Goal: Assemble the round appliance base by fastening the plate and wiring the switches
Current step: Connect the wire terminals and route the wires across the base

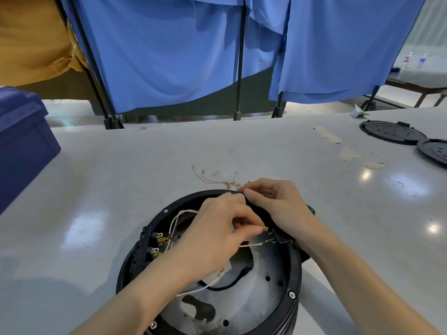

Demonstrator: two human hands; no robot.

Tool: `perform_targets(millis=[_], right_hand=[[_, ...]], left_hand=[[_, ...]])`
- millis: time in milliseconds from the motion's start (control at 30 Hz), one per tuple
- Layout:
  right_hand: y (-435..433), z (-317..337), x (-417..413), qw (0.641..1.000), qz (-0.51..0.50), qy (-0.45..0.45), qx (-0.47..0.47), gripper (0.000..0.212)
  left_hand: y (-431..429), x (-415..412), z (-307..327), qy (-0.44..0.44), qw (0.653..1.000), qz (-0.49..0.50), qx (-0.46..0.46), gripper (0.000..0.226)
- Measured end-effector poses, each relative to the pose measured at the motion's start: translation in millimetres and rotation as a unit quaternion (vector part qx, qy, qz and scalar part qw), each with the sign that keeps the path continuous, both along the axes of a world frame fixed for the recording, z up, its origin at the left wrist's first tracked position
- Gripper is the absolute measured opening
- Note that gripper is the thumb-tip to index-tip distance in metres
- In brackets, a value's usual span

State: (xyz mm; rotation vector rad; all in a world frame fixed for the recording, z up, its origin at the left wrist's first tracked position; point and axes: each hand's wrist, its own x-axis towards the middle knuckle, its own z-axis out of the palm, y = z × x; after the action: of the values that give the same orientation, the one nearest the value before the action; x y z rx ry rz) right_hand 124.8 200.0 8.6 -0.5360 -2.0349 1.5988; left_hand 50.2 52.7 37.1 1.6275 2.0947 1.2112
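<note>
White table (145,165) carries black round base (296,262) near person, open side up for switch access. Grey plate (263,293) lies inside. Right hand (273,201) curls over far rim, probably steadying. Left hand (217,233) pinches brass terminal (265,229) beside right-wall switch (278,238), seemingly not yet pushed on.

Black round base (296,267) sits open-side up, white wires (193,290) and switches (154,243) inside.
</note>
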Motion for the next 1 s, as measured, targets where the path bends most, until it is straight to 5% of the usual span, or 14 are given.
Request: perform_targets(millis=[133,300,500,1000], right_hand=[[-1,-2,0,1.000,-0.002,0.003,-0.008,0.011],[-1,-1,0,1.000,-0.003,-0.001,-0.011,0.011],[0,-2,0,1.000,-0.009,0.002,-0.003,0.011],[-3,0,-3,1.000,-0.026,0.010,0.009,0.016]], left_hand=[[1,-6,4,0.063,0.991,0.068,0.099,0.009],[2,-1,-3,0.137,0.986,0.042,0.080,0.011],[5,3,-9,0.110,0.994,0.005,-0.010,0.007],[8,11,-12,0.103,0.993,0.024,-0.048,0.011]])
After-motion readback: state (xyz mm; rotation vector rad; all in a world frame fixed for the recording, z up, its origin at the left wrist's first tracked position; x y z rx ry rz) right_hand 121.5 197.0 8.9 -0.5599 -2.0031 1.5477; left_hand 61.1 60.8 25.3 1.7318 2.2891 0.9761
